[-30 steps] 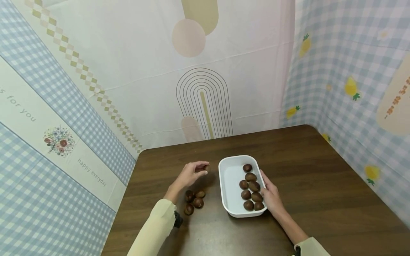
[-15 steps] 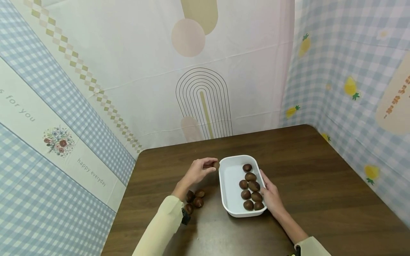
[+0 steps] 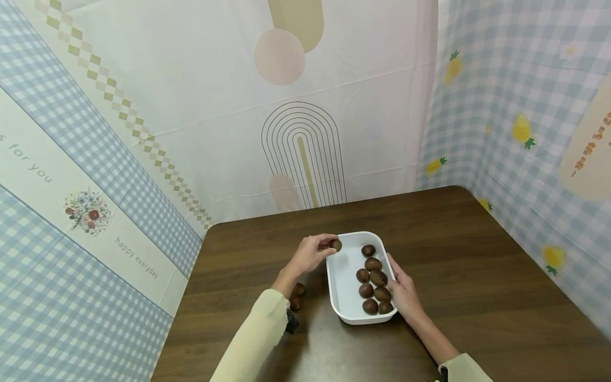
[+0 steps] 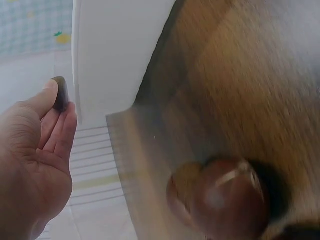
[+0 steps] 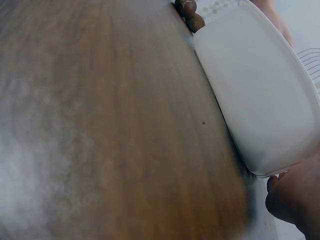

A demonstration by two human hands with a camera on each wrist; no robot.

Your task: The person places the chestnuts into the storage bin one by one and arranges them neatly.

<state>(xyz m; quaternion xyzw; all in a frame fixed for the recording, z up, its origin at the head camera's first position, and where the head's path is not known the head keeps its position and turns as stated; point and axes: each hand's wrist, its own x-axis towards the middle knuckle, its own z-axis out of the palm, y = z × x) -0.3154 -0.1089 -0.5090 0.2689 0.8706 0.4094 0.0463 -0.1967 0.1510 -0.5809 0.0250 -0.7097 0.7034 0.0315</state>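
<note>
My left hand pinches a brown chestnut between thumb and fingertips, just over the far left corner of a white rectangular tray. In the left wrist view that chestnut shows close to the tray's outer wall. My right hand grips the tray's right side, thumb at the rim and fingers along the outside. Several chestnuts lie in the tray's right half; its left half shows bare white floor. Loose chestnuts lie on the table, partly hidden by my left forearm.
The dark wooden table reaches back to a white patterned cloth. Blue checked cloth hangs at the left and right. A dark band sits at my left wrist. Two loose chestnuts appear large in the left wrist view.
My left hand has carried the pinched chestnut rightward from above the table to over the tray's far left corner. My left forearm now covers more loose chestnuts. Right hand and tray stay put.
</note>
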